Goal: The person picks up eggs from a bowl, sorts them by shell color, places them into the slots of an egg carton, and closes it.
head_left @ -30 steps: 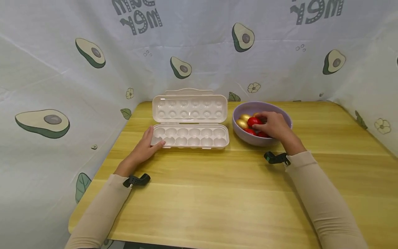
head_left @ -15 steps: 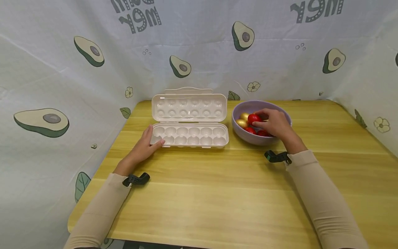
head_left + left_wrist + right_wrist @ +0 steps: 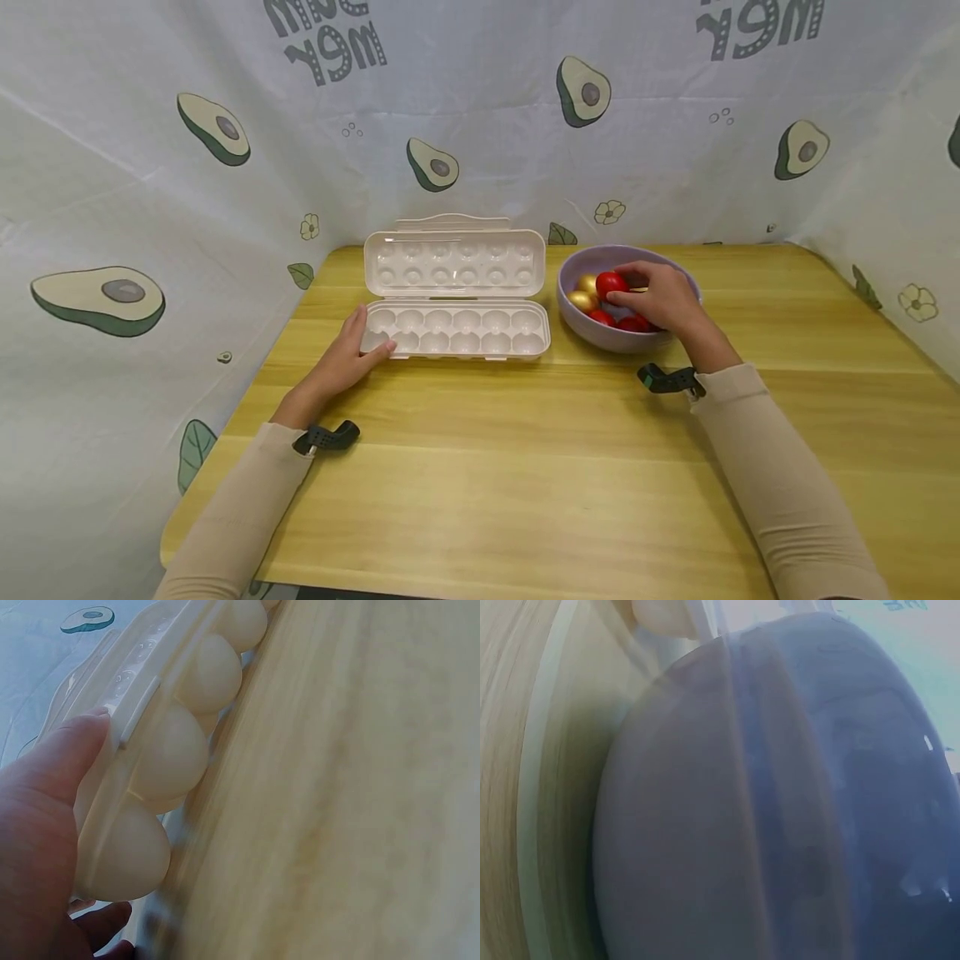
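My right hand (image 3: 663,296) reaches over the lilac bowl (image 3: 611,337) and pinches a red egg (image 3: 611,285) between thumb and fingers. That egg sits higher than the gold eggs (image 3: 582,301) and the other red eggs (image 3: 602,317) around it. At the left end of the open white egg box (image 3: 455,354), my left hand (image 3: 341,354) grips the tray. In the left wrist view its thumb (image 3: 82,742) lies on the front rim and the other fingers wrap the end of the box. The right wrist view is filled by the bowl's outer wall (image 3: 675,825); that hand is hidden there.
The box's lid (image 3: 456,262) stands raised behind the tray. Both box and bowl are near the back of the wooden table (image 3: 480,467), close to a white cloth (image 3: 495,92) printed with avocados. Each wrist carries a black bracket (image 3: 667,379).
My right hand has lifted the red egg slightly inside the bowl, away from the eggs beneath. The left hand has stayed on the egg box. The head view shifts a little.
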Motion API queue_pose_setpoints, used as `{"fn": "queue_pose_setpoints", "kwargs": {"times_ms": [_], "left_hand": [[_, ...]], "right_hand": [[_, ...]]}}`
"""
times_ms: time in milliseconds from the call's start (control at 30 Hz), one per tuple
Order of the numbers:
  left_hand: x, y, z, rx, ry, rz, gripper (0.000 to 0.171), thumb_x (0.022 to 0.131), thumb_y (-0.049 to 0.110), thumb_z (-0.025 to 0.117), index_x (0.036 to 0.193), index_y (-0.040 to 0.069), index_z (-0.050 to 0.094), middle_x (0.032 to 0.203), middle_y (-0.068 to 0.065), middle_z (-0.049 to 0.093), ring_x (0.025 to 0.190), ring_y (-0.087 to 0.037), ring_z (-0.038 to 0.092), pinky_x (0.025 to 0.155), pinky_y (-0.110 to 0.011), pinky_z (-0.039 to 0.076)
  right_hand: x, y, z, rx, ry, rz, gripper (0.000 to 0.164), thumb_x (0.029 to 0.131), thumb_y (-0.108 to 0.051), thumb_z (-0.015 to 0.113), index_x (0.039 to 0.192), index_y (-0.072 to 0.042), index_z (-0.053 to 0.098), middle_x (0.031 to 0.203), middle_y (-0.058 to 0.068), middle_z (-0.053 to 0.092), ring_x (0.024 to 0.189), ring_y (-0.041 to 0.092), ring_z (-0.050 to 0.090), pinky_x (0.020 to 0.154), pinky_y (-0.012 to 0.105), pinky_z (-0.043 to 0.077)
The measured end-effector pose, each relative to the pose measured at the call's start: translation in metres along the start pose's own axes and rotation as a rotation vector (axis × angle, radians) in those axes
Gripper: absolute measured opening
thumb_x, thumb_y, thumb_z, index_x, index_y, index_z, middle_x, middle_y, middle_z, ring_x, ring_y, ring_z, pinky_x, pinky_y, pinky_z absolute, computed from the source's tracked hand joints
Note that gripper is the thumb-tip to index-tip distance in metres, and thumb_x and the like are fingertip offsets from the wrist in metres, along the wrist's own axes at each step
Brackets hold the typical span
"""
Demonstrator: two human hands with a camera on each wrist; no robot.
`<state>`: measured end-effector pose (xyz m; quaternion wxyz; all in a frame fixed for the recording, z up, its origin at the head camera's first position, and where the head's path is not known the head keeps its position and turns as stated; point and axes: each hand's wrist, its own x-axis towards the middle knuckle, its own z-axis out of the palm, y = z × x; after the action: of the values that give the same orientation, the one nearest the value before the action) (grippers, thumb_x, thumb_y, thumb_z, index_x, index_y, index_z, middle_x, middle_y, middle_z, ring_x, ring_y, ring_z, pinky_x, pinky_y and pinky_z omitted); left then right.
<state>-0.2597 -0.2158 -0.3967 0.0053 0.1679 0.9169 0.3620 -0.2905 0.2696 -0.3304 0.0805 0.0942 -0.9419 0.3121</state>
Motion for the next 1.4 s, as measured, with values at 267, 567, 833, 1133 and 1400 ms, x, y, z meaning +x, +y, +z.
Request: {"fn": "queue_pose_setpoints", "kwargs": {"times_ms": [267,567,833,1133,1400], "left_hand": [[-0.001,-0.002,0.001,-0.004,0.0,0.003,0.092,0.086,0.053,0.05,0.144,0.01,-0.007,0.15,-0.011,-0.006,0.136,-0.023,-0.002,0.108,-0.048,0.007],[-0.003,-0.005,0.005,-0.015,-0.007,-0.004,0.092,0.085,0.053,0.05,0.144,0.013,-0.007,0.15,-0.011,-0.005,0.136,-0.022,-0.003,0.108,-0.047,0.007],[-0.003,-0.004,0.005,-0.027,-0.014,-0.012,0.092,0.086,0.053,0.05,0.145,0.008,-0.005,0.15,-0.011,-0.006,0.136,-0.022,-0.004,0.108,-0.047,0.006],[-0.005,-0.005,0.005,-0.028,-0.013,-0.028,0.093,0.085,0.055,0.05,0.145,0.012,-0.006,0.15,-0.008,-0.006,0.136,-0.022,-0.004,0.108,-0.048,0.006],[0.0,-0.002,0.002,-0.008,0.0,-0.008,0.092,0.085,0.054,0.05,0.144,0.011,-0.007,0.15,-0.011,-0.006,0.136,-0.022,-0.003,0.108,-0.047,0.007]], "right_hand": [[-0.002,-0.009,0.004,0.067,-0.002,-0.023,0.057,0.078,-0.037,0.069,0.123,-0.007,0.053,0.115,0.015,0.058,0.104,0.03,0.055,0.087,0.046,0.044],[-0.007,-0.022,0.014,0.153,-0.027,0.0,0.061,0.078,-0.043,0.066,0.129,-0.013,0.049,0.118,0.008,0.055,0.106,0.026,0.052,0.085,0.044,0.046],[-0.007,-0.033,0.019,0.167,-0.029,0.002,0.06,0.079,-0.042,0.066,0.128,-0.014,0.048,0.118,0.009,0.054,0.107,0.027,0.05,0.082,0.044,0.047],[-0.004,-0.042,0.029,0.204,0.023,-0.058,0.053,0.078,-0.04,0.068,0.123,-0.016,0.053,0.114,0.003,0.058,0.105,0.021,0.054,0.08,0.041,0.049],[-0.001,-0.051,0.034,0.305,0.066,-0.109,0.051,0.077,-0.032,0.071,0.121,-0.012,0.054,0.115,0.006,0.057,0.103,0.023,0.056,0.079,0.04,0.05]]}}
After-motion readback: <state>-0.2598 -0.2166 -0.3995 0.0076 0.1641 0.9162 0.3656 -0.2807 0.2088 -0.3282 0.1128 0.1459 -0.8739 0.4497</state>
